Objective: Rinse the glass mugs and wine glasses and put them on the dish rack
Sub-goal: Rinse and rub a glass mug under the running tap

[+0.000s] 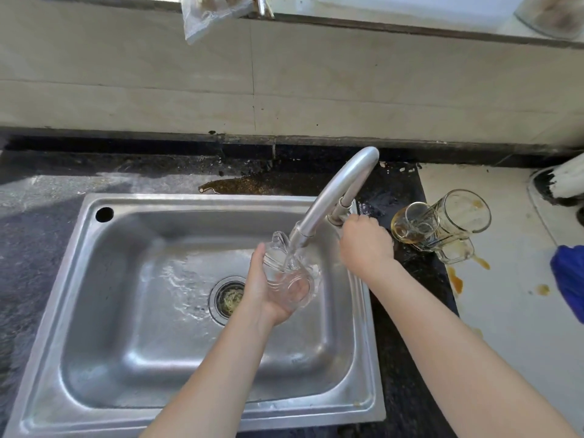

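Your glass mug (290,279) is clear. The sink (189,200) and faucet (335,188) are silver-grey, the countertop (407,374) speckled black, and the wall tiles (158,74) beige. The other glass mugs (442,222) are brown-stained, beside orange-brown spills (456,281).

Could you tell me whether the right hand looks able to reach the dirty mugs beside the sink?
Probably yes: the right hand holds the faucet at its base, and the dirty glass mugs stand just beside it, with nothing between them.
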The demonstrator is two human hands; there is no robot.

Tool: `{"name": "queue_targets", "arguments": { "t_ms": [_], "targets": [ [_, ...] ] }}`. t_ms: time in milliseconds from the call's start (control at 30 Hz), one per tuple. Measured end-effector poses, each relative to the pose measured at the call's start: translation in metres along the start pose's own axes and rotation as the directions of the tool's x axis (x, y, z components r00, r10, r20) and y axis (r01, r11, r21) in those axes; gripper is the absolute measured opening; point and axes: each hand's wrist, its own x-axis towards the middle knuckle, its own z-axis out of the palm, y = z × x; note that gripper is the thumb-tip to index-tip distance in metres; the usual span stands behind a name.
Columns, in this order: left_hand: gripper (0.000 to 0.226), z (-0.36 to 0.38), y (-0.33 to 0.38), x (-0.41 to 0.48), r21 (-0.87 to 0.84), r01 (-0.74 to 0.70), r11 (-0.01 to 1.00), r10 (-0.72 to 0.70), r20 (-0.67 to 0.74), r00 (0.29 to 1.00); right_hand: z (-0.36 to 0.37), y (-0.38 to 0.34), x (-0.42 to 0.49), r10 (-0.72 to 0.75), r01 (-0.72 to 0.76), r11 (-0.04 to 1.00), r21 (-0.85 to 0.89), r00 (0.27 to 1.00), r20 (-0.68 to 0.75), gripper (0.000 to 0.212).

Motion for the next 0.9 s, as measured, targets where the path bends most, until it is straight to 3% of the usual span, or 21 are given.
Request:
{"name": "queue_targets", "arguments": {
  "t_ms": [333,600,700,767,833,900],
  "targets": [
    [0.067,-0.007,0.007,0.002,-0.075,-0.018,0.997,0.013,-0.067,0.998,-0.025,-0.001,0.007,-0.04,0.035,0.997,0.066,0.996,0.078,0.027],
    [0.067,-0.013,0.011,-0.002,0.004,-0.036,0.999,0.036,-0.057,0.998,-0.034,0.008,0.023,0.068,-0.093,0.98,0.175,0.987,0.144,0.025],
    [0.067,-0.019,0.012,-0.004,0.103,-0.04,0.994,0.048,-0.077,0.996,-0.032,0.006,0.011,0.023,-0.022,1.0,-0.019,0.998,0.066,0.03],
    [0.066,-0.026,0.015,-0.003,0.173,-0.015,0.985,0.032,-0.092,0.995,-0.029,0.005,-0.006,-0.047,0.041,0.995,-0.09,0.997,-0.065,0.031],
    [0.069,-0.032,0.019,-0.002,0.284,0.014,0.959,0.025,-0.133,0.991,-0.019,0.001,-0.027,-0.186,0.184,0.982,-0.027,0.957,-0.222,0.036],
    [0.074,-0.036,0.02,-0.001,0.43,0.041,0.902,0.037,-0.17,0.985,-0.008,-0.009,-0.045,-0.399,0.432,0.899,0.074,0.876,-0.271,0.042]
  ]
}}
